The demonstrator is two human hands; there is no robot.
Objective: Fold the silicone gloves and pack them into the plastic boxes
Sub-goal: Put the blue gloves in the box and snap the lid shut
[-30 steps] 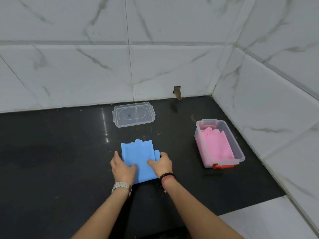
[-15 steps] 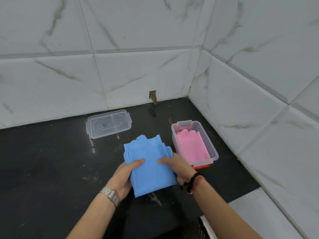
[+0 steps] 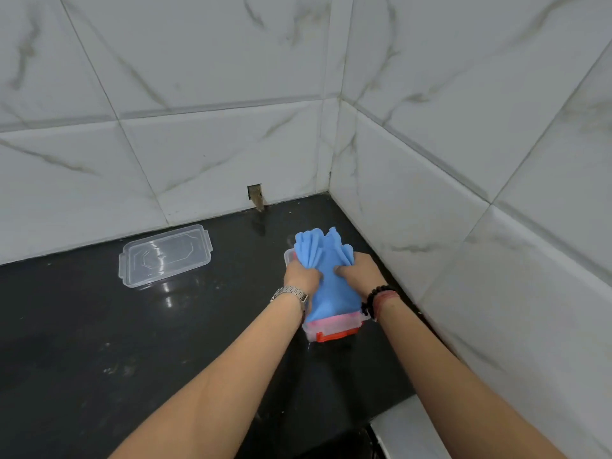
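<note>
Folded blue silicone gloves (image 3: pixel 328 286) lie over the clear plastic box (image 3: pixel 334 327) with a red latch, near the right wall. My left hand (image 3: pixel 300 276) grips their left edge and my right hand (image 3: pixel 362 273) grips their right edge, thumbs on top. The gloves' fingertips stick up past the box's far end. Pink gloves show faintly through the box's near wall; most of the box is hidden under the blue gloves and my hands.
A clear box lid (image 3: pixel 165 256) lies flat on the black counter (image 3: pixel 99 342) by the back wall. White tiled walls meet in a corner just behind and to the right of the box. The counter's front edge is at bottom right.
Both hands lifted the blue gloves off the counter, carried them right and lowered them onto the box over the pink gloves. The gloves are now bunched narrower.
</note>
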